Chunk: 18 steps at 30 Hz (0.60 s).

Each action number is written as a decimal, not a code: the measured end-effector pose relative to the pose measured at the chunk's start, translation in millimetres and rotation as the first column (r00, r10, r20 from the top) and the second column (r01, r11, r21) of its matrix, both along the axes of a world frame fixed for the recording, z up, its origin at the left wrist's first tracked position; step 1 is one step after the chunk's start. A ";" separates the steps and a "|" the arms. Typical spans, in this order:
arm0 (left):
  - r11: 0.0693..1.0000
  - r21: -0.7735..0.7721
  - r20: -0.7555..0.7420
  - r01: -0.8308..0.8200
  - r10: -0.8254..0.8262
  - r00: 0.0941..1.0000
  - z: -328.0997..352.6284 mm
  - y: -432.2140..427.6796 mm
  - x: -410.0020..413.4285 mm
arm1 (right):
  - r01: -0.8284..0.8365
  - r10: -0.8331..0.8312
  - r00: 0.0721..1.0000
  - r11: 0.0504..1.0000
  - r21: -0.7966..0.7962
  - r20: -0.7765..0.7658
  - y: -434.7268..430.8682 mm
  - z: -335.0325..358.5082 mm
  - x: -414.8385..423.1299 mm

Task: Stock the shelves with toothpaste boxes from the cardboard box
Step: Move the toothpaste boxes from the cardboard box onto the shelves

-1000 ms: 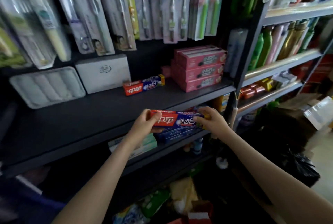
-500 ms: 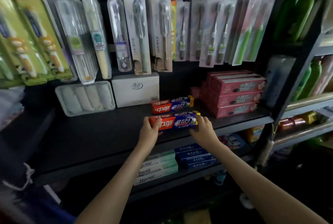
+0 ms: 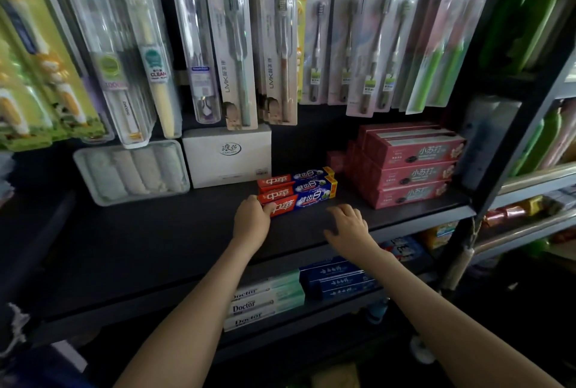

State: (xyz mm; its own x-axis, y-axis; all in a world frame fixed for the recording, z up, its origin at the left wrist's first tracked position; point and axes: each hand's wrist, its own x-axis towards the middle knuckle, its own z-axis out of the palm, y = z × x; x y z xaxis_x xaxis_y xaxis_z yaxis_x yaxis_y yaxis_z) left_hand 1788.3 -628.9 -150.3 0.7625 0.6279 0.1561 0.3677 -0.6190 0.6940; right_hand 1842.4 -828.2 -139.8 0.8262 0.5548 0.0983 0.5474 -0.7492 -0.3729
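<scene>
Three red-and-blue toothpaste boxes (image 3: 297, 189) lie close together on the dark shelf (image 3: 156, 241), in front of a white carton. My left hand (image 3: 252, 223) grips the left end of the front toothpaste box (image 3: 307, 200), thumb on its red face. My right hand (image 3: 349, 225) hovers over the shelf just right of and below that box, fingers loosely curled and holding nothing, apart from the box. The cardboard box is out of view.
A stack of pink boxes (image 3: 411, 166) stands right of the toothpaste. The white carton (image 3: 227, 157) and a clear tray of rolls (image 3: 131, 172) sit at the back. Packaged toothbrushes (image 3: 237, 44) hang above. More toothpaste boxes (image 3: 299, 294) fill the lower shelf. A dark upright post (image 3: 511, 150) bounds the right.
Both hands carried the toothpaste up from below the shelf edge and set it down against the box lying there. My right hand has let go and drawn back; my left still holds on.
</scene>
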 end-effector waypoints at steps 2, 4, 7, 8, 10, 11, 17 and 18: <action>1.000 -0.014 -0.005 -0.010 0.010 1.000 2.1 0.8 4.5 | 0.002 -0.002 1.000 1.000 -0.009 0.002 1.0 0.4 2.5; 1.000 -0.020 -0.015 -0.016 0.015 1.000 3.2 1.9 8.8 | 0.003 -0.003 1.000 1.000 -0.018 0.007 2.6 0.7 4.4; 1.000 -0.009 -0.033 -0.017 0.017 0.999 3.0 3.7 13.7 | -0.007 0.007 1.000 1.000 -0.019 0.001 5.3 -0.2 5.1; 1.000 -0.006 -0.033 -0.017 0.017 0.999 2.7 4.3 15.0 | -0.010 0.010 1.000 1.000 -0.019 -0.001 6.0 -0.9 5.0; 1.000 -0.009 -0.031 -0.013 0.012 0.999 2.1 4.2 17.6 | -0.014 0.014 1.000 1.000 -0.018 -0.004 7.3 -2.5 4.5; 1.000 -0.015 -0.031 -0.007 0.007 1.000 2.2 3.3 19.2 | -0.015 0.015 1.000 1.000 -0.016 -0.007 8.0 -3.5 3.9; 0.995 -0.097 -0.050 -0.031 0.026 0.998 6.6 -5.4 27.1 | -0.043 0.043 0.999 0.998 0.036 0.002 2.5 -5.9 -1.1; 0.991 -0.123 -0.028 -0.057 0.054 0.998 8.1 -9.1 25.5 | -0.045 0.044 0.999 0.998 0.046 0.007 -1.5 -6.1 -1.9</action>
